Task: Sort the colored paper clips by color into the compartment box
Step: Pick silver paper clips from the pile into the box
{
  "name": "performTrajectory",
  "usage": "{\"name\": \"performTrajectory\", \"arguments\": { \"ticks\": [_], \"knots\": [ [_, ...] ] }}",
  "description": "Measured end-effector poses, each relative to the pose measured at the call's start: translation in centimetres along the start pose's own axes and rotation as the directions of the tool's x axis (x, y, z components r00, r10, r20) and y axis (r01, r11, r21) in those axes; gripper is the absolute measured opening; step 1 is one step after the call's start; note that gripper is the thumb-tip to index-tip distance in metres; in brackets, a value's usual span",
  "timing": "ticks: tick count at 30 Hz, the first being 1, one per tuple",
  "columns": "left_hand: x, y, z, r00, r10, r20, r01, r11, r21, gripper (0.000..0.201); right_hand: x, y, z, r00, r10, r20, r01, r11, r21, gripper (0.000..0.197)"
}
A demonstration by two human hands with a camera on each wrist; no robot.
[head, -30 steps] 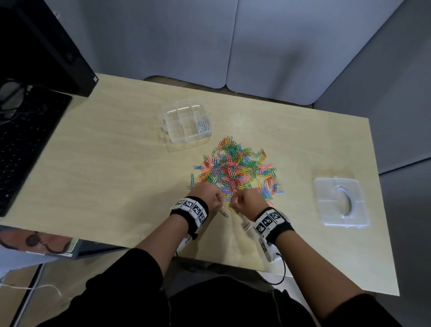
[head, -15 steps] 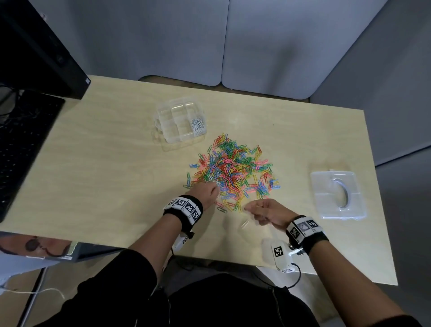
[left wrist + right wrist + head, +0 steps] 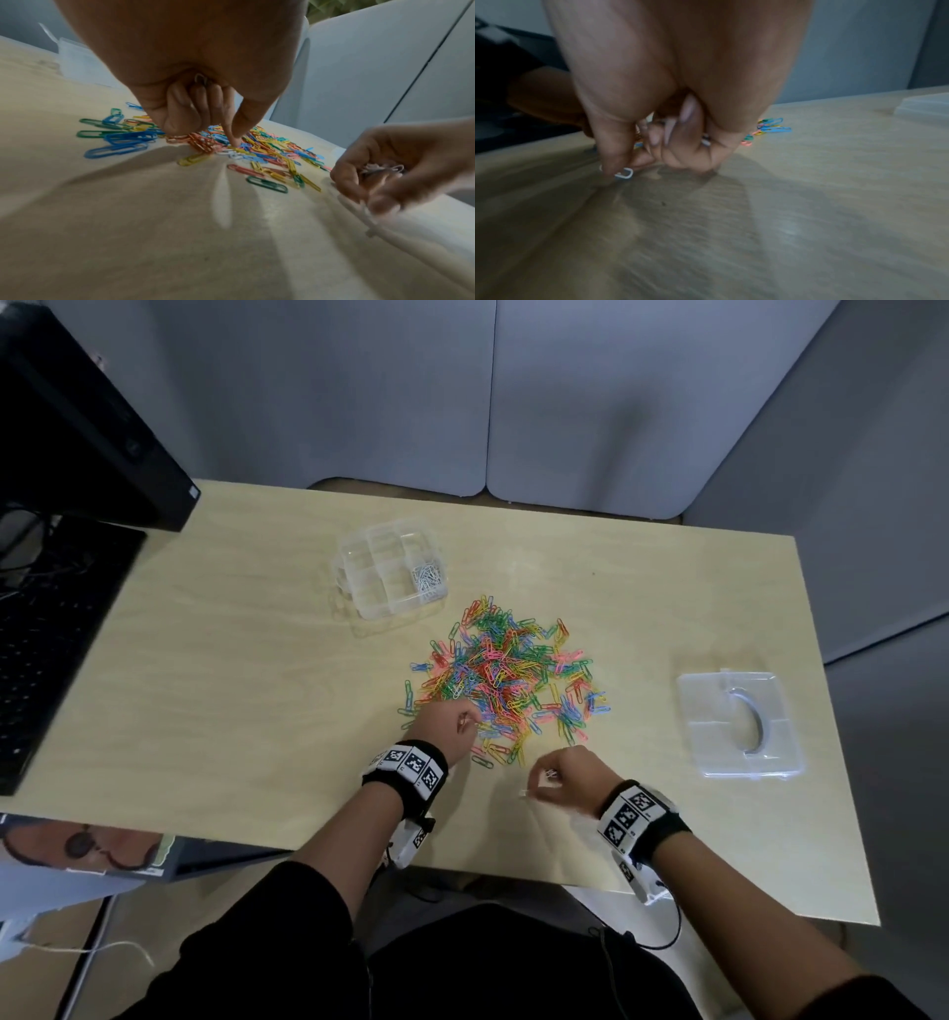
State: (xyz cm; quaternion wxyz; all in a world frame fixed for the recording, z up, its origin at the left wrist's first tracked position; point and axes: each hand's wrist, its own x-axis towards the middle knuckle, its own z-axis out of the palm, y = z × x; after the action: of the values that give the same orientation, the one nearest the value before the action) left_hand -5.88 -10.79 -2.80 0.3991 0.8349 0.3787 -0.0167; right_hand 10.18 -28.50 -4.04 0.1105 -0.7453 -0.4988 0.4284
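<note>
Left hand point(image 3: 445, 722) is curling at the near edge of the paper clip pile point(image 3: 506, 675); its wrist view alone is showing a forefinger pressing clips and a clip tucked in the palm; right hand point(image 3: 565, 775) is pinching a white paper clip point(image 3: 623, 173) against the table point(image 3: 231, 690); compartment box point(image 3: 391, 574) is sitting beyond the pile.

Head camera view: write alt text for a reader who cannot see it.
Two hands pick at a pile of colored paper clips on a pale wooden table: the left hand at the pile's near edge, the right hand just clear of it, pinching a white clip. A clear compartment box behind holds white clips in one section; its lid lies to the right.
</note>
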Motion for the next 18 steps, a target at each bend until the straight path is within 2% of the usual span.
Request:
{"name": "performTrajectory", "arguments": {
  "ticks": [1,2,3,4,5,6,7,8,13,15,16,17,18],
  "knots": [
    [-0.1,0.1,0.0,1.000,0.017,-0.013,-0.016,1.000,0.024,0.013,-0.2,-0.2,-0.1,1.000,0.008,-0.008,-0.007,0.998,0.061,0.009],
    [-0.1,0.2,0.1,0.999,0.036,-0.027,-0.034,0.998,0.048,0.011,-0.2,-0.3,-0.2,0.999,0.033,-0.002,-0.032,0.981,0.189,0.010],
    [-0.1,0.2,0.1,0.998,0.048,-0.031,-0.046,0.997,0.069,0.010,-0.3,-0.5,-0.3,0.997,0.072,0.033,-0.079,0.923,0.376,0.011],
    [-0.1,0.3,0.2,0.998,0.057,-0.031,-0.055,0.995,0.079,0.010,-0.4,-0.6,-0.3,0.991,0.098,0.094,-0.135,0.798,0.587,0.011],
    [-0.2,0.5,0.1,0.998,0.060,-0.023,-0.058,0.995,0.081,0.010,-0.5,-1.0,-0.4,0.983,0.089,0.160,-0.180,0.624,0.760,0.010],
    [-0.1,0.5,0.2,0.998,0.060,-0.020,-0.059,0.995,0.079,0.011,-0.5,-1.2,-0.4,0.977,0.066,0.202,-0.210,0.456,0.865,0.008],
    [-0.1,0.5,0.1,0.999,0.047,-0.015,-0.046,0.996,0.076,0.011,-0.5,-1.6,-0.6,0.973,0.042,0.228,-0.229,0.340,0.912,0.006],
    [-0.1,0.3,0.1,0.999,0.030,-0.016,-0.029,0.997,0.067,0.012,-0.4,-1.9,-0.6,0.969,0.022,0.244,-0.241,0.268,0.933,0.005],
    [0.1,-0.9,-1.1,0.993,-0.074,-0.087,0.068,0.995,-0.077,0.012,1.2,-3.4,-0.7,0.966,0.009,0.257,-0.257,0.045,0.965,0.032],
    [0.2,-1.6,-1.9,0.986,-0.106,-0.130,0.098,0.993,-0.065,0.010,2.1,-4.1,-0.8,0.963,0.041,0.265,-0.263,-0.053,0.963,0.025],
    [0.4,-2.1,-2.3,0.982,-0.121,-0.145,0.113,0.992,-0.057,0.007,2.6,-4.5,-0.7,0.958,0.076,0.278,-0.273,-0.074,0.959,0.019],
    [0.4,-2.4,-2.6,0.979,-0.132,-0.157,0.124,0.990,-0.060,0.006,3.0,-4.9,-0.6,0.952,0.130,0.277,-0.274,-0.042,0.961,0.015],
    [0.5,-2.8,-2.8,0.975,-0.136,-0.174,0.127,0.990,-0.062,0.010,3.6,-5.0,-0.4,0.949,0.204,0.242,-0.260,0.064,0.964,0.016]
  ]
}}
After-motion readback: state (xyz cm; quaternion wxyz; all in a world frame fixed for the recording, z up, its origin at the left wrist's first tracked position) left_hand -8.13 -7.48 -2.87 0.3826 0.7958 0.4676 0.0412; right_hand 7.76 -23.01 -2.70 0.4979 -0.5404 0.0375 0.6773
